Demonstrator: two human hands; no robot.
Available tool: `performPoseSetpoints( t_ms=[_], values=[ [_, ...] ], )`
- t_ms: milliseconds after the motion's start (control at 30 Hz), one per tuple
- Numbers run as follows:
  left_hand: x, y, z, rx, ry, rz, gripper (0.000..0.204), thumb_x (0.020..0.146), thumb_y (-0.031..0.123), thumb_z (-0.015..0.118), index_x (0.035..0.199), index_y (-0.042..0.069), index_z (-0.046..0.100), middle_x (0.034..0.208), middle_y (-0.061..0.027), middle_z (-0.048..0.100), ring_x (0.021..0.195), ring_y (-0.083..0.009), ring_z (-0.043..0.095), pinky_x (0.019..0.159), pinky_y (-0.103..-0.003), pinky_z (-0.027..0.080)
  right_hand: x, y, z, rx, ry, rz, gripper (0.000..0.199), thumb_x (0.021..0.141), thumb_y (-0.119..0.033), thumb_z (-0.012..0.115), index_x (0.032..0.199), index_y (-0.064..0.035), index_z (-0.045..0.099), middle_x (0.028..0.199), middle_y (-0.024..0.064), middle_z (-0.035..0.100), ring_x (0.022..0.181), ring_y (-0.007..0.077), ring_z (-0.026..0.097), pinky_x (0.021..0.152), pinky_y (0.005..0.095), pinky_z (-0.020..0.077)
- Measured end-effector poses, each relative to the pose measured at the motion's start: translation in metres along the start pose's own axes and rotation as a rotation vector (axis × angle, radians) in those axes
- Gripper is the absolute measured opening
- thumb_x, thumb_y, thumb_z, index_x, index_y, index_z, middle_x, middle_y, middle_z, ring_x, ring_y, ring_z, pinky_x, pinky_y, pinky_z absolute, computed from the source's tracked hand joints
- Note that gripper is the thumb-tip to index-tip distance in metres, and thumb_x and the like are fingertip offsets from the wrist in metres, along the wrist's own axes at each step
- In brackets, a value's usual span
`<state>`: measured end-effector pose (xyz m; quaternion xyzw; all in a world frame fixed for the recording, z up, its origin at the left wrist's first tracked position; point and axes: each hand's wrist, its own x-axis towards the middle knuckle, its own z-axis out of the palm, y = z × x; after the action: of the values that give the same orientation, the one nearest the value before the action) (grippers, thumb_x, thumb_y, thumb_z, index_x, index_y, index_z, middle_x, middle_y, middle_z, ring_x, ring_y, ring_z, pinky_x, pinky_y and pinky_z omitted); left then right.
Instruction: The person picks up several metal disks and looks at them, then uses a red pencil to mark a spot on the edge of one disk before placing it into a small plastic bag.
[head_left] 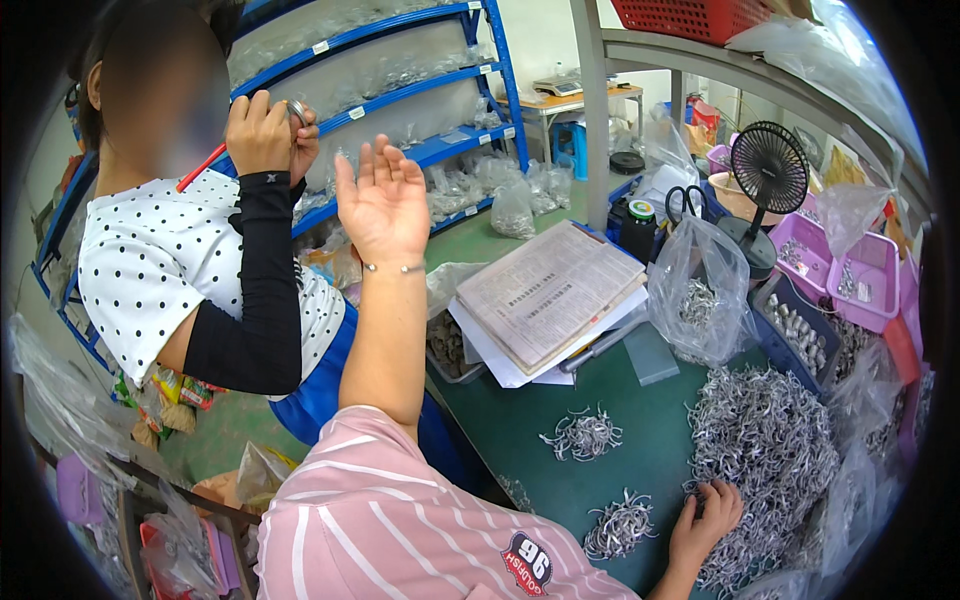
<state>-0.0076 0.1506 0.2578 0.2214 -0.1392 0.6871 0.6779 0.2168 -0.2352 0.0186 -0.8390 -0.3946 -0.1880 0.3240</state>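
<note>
My left hand (385, 200) is raised with the palm up and the fingers spread, holding nothing; a thin bracelet (395, 267) circles its wrist. Down at the lower right, my right hand (706, 522) rests on the near left edge of a big pile of small curved silvery metal pieces (765, 450). Its fingers are slightly bent and apart, and no piece shows in them. Two small heaps of the same pieces lie on the green tabletop (500, 420): one heap (584, 436) farther off, the other heap (619, 525) left of my right hand.
A co-worker in a dotted top (200, 260) stands at the left, holding a red pen (202, 166) and a shiny round object. Papers (550, 290), a bag of metal pieces (700, 290), a black fan (768, 170) and purple trays (865, 285) crowd the table's far side. Blue shelves (430, 150) stand behind.
</note>
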Motion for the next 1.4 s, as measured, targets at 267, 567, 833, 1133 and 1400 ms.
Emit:
performPoseSetpoints(
  t_ms=[267, 567, 833, 1133, 1400],
  values=[
    [0.051, 0.018, 0.008, 0.051, -0.018, 0.075, 0.033, 0.077, 0.038, 0.066, 0.080, 0.006, 0.057, 0.073, -0.0029, 0.056, 0.063, -0.0143, 0.050, 0.058, -0.026, 0.039, 0.000, 0.001, -0.001, 0.004, 0.004, -0.030, 0.021, 0.066, -0.005, 0.059, 0.087, -0.0028, 0.056, 0.101, 0.0133, 0.054, 0.104, 0.0338, 0.045, 0.092, 0.0454, 0.0296],
    [0.035, 0.016, -0.022, -0.232, -0.052, -0.009, 0.037, 0.087, 0.026, 0.053, 0.100, -0.008, 0.042, 0.104, -0.0212, 0.046, 0.089, -0.0274, 0.053, 0.078, -0.037, 0.048, 0.000, 0.002, 0.002, 0.003, 0.009, -0.056, 0.019, 0.066, -0.005, 0.059, 0.085, -0.0034, 0.056, 0.100, 0.0123, 0.055, 0.102, 0.0322, 0.046, 0.090, 0.0442, 0.0312],
    [0.011, 0.011, -0.046, -0.214, -0.099, -0.093, 0.030, 0.093, 0.017, 0.041, 0.105, -0.010, 0.039, 0.108, -0.0187, 0.044, 0.099, -0.0255, 0.051, 0.087, -0.035, 0.048, 0.002, -0.002, 0.001, -0.035, -0.006, -0.067, 0.017, 0.068, -0.004, 0.059, 0.085, -0.0029, 0.057, 0.099, 0.0123, 0.055, 0.100, 0.0314, 0.047, 0.089, 0.0428, 0.0325],
    [-0.047, -0.027, -0.053, 0.145, 0.007, -0.048, 0.029, 0.090, 0.013, 0.047, 0.112, -0.005, 0.041, 0.109, -0.0140, 0.048, 0.102, -0.0223, 0.053, 0.088, -0.031, 0.048, 0.003, 0.003, 0.005, -0.057, -0.022, -0.052, 0.018, 0.069, -0.007, 0.060, 0.086, -0.0031, 0.058, 0.100, 0.0121, 0.056, 0.102, 0.0329, 0.046, 0.091, 0.0450, 0.0307],
    [-0.084, -0.045, -0.057, 0.167, 0.001, -0.182, 0.022, 0.088, 0.014, 0.053, 0.108, 0.006, 0.049, 0.112, -0.0114, 0.054, 0.105, -0.0223, 0.053, 0.090, -0.035, 0.045, 0.003, 0.002, 0.009, -0.065, 0.002, -0.081, 0.017, 0.068, -0.006, 0.060, 0.085, -0.0031, 0.059, 0.100, 0.0114, 0.056, 0.101, 0.0320, 0.047, 0.090, 0.0444, 0.0322]
  ],
)
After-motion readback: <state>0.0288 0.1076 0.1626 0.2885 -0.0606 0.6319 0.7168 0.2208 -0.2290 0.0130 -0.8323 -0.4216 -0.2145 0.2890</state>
